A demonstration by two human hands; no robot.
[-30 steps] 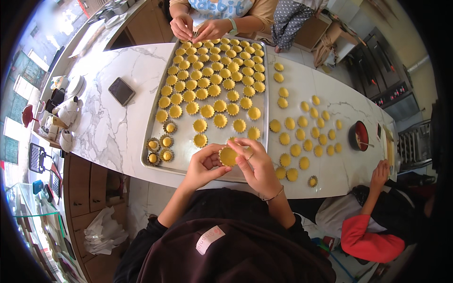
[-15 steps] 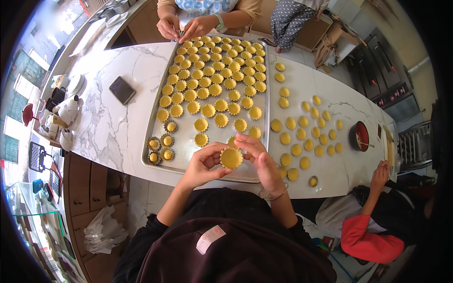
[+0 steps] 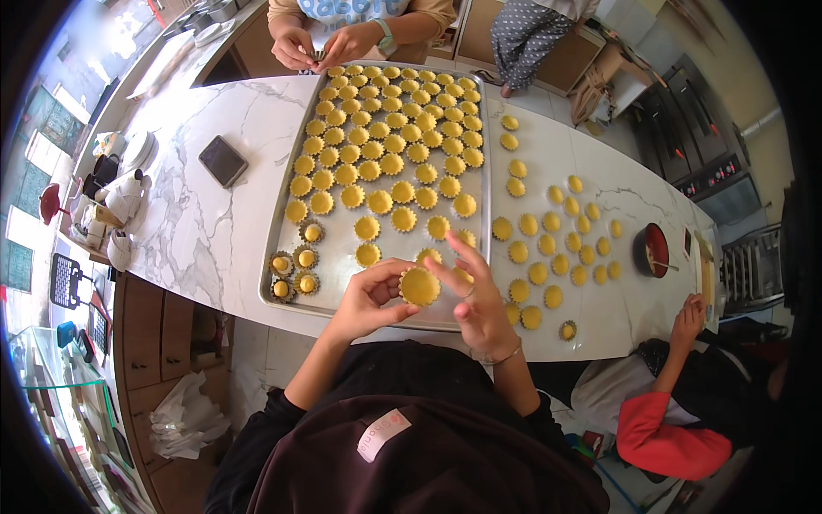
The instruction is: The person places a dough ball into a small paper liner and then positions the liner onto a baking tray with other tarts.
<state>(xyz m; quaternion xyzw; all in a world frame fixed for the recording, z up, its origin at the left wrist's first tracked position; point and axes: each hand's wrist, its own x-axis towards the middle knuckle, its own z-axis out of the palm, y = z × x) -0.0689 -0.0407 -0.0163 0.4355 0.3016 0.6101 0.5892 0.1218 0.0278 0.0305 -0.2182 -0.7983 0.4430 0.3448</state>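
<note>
Between the thumb and fingers of my left hand (image 3: 366,301) is a small fluted tart mould (image 3: 419,286) lined with yellow dough, its hollow facing up. My right hand (image 3: 481,315) is beside it with the fingers apart; one fingertip is close to the mould's rim, and I cannot tell if it touches. Both hands are over the near edge of a large metal baking tray (image 3: 336,278). Rows of dough-lined tart moulds (image 3: 392,164) cover much of that tray. At its near left corner sit several moulds with small balls of dough (image 3: 306,258).
Flat yellow dough pieces (image 3: 546,246) lie right of the tray, near a dark bowl (image 3: 654,250) with a utensil. A phone (image 3: 223,161) lies to the left. Across the marble table (image 3: 180,223) a person's hands (image 3: 318,53) hold a mould. Another person in red sleeves (image 3: 672,437) is at right.
My right hand has opened and drawn slightly away from the mould, fingers now spread. My left hand keeps the mould in place. The person opposite has shifted their hands a little left.
</note>
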